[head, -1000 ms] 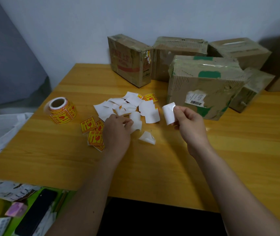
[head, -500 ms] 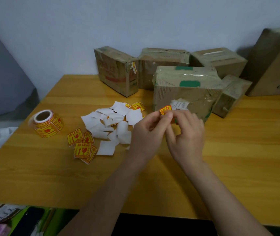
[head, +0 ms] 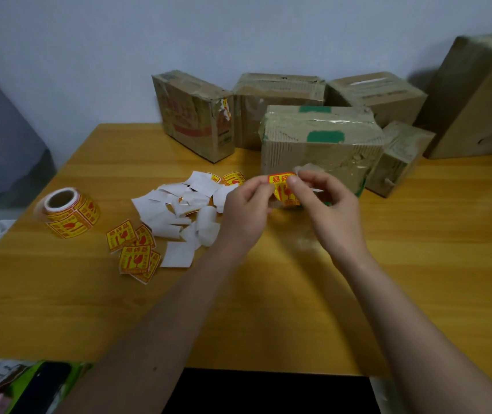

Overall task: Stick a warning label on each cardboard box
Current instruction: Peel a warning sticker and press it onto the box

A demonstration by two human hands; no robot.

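Note:
A yellow-and-red warning label (head: 282, 186) is pinched between my left hand (head: 244, 209) and my right hand (head: 325, 204), held just in front of the nearest cardboard box (head: 319, 147), which has green tape patches. Several more cardboard boxes stand behind: one at the left (head: 192, 115), one in the middle (head: 277, 97), one at the right (head: 379, 95), a small one (head: 400, 156) and a large one (head: 478, 97) against the wall.
A roll of labels (head: 67, 212) lies at the table's left. Loose cut labels (head: 134, 251) and a heap of white backing papers (head: 185, 209) lie left of my hands. The wooden table's front edge (head: 238, 364) runs below my forearms.
My left hand left the paper heap and joined my right hand at the label. The label, white side showing a second ago, now faces me printed side up. The view shifted right.

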